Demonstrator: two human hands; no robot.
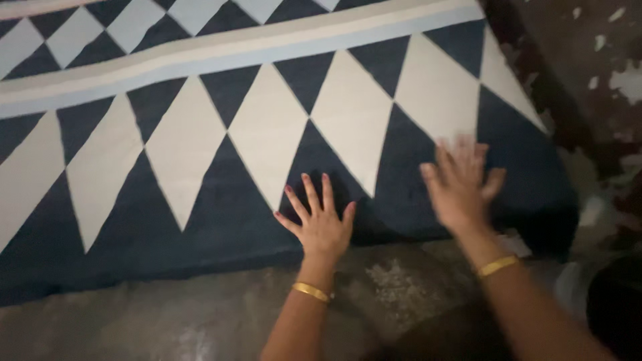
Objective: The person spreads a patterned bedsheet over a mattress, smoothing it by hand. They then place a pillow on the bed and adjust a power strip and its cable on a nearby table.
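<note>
Grey concrete floor at bottom of frame. Left hand flat, fingers spread, pressing the rug near its lower edge, centre frame. Right hand blurred, open, on or just over rug. Navy rug with cream triangles fills upper frame; looks soft, limp, fairly heavy; take hold at the near edge.
</note>
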